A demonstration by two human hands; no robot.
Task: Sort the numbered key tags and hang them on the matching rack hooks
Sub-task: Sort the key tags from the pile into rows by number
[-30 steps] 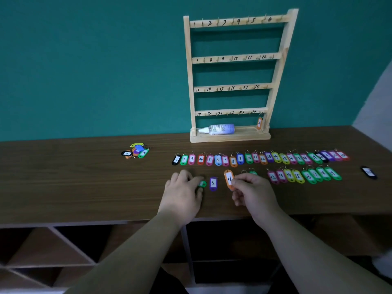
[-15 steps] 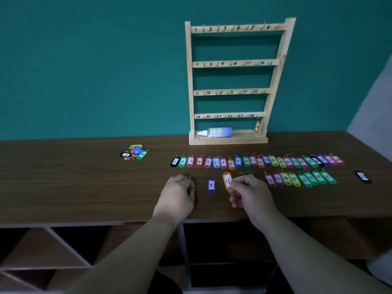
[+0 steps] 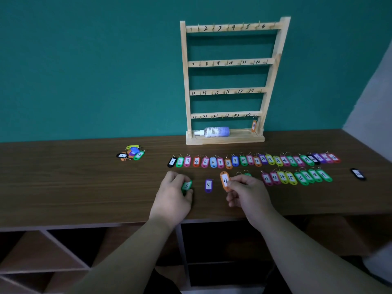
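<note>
The left hand (image 3: 172,198) curls fingers and thumb round green tag 3 (image 3: 186,185), its lower end hidden, and whether it touches the table (image 3: 63,187) cannot be told; the right hand (image 3: 247,193) pinches orange tag 11 (image 3: 224,180) by its lower end; purple tag 5 (image 3: 208,185) lies flat between them. Another green tag (image 3: 247,174) peeks from behind the right knuckles, number hidden; the long row (image 3: 254,160) blurs at its far right; one orange tag (image 3: 254,125) hangs under the rack's (image 3: 229,81) hook 24, number unreadable.

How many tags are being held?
2: the green 3 tag in the left hand, the orange 11 tag pinched by the right hand. Others may be hidden.
</note>
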